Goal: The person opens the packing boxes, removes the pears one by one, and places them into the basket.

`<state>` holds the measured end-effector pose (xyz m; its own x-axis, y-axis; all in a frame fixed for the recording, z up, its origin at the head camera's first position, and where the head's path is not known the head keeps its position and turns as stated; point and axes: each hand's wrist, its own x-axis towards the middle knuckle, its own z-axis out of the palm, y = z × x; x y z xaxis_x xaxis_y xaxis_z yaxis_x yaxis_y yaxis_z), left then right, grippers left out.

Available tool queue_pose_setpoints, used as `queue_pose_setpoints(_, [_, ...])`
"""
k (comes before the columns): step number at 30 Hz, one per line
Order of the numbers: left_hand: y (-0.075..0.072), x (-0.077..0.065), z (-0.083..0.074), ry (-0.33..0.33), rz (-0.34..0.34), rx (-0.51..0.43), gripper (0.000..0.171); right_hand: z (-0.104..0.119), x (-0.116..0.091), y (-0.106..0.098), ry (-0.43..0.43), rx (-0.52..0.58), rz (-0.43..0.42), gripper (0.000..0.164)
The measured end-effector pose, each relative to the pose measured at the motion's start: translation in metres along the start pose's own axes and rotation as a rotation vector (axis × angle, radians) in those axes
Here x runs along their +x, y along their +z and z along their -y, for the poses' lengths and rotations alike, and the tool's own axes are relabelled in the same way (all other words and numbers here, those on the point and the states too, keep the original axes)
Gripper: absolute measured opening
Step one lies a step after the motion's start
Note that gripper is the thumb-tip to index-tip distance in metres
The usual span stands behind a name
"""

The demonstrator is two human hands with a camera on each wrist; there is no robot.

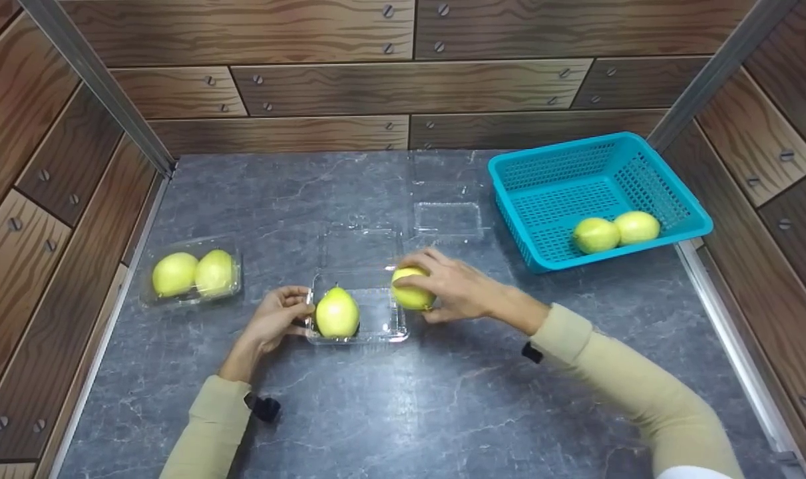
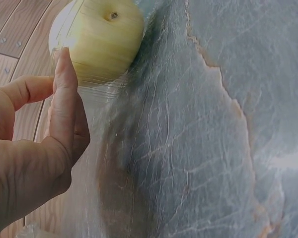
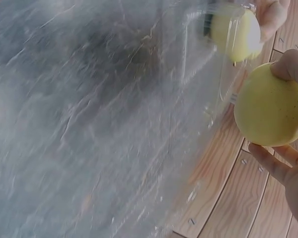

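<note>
A clear plastic clamshell container lies with its lid folded back on the table, and a yellow-green pear sits in its left half. My left hand pinches the container's left wall between thumb and fingers; in the left wrist view the hand is close beside that pear. Just over the container's right edge, my right hand grips a second pear with thumb and fingers spread around it. The right wrist view shows this held pear apart from the one in the container.
At the left stands a clear container with two pears in it. A turquoise basket at the right holds two more pears. Another clear container lies behind, near the basket. Wood-patterned panels enclose the table.
</note>
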<state>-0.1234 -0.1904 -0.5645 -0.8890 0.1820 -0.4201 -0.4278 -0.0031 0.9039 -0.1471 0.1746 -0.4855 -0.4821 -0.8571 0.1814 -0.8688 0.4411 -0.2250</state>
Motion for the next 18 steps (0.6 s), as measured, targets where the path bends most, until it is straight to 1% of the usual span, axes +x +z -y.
queue_pose_setpoints(6, [0.0,-0.001,0.0,0.005,-0.002,0.003,0.049,-0.006,-0.017,-0.014,0.017,-0.03,-0.018,0.07])
queue_pose_setpoints(14, [0.001,0.0,0.0,0.006,-0.001,0.008,0.05,-0.014,-0.038,-0.036,0.07,-0.088,-0.018,0.075])
queue_pose_setpoints(18, [0.001,0.0,0.001,0.013,-0.004,0.012,0.05,-0.019,-0.049,-0.047,0.069,-0.123,-0.047,0.073])
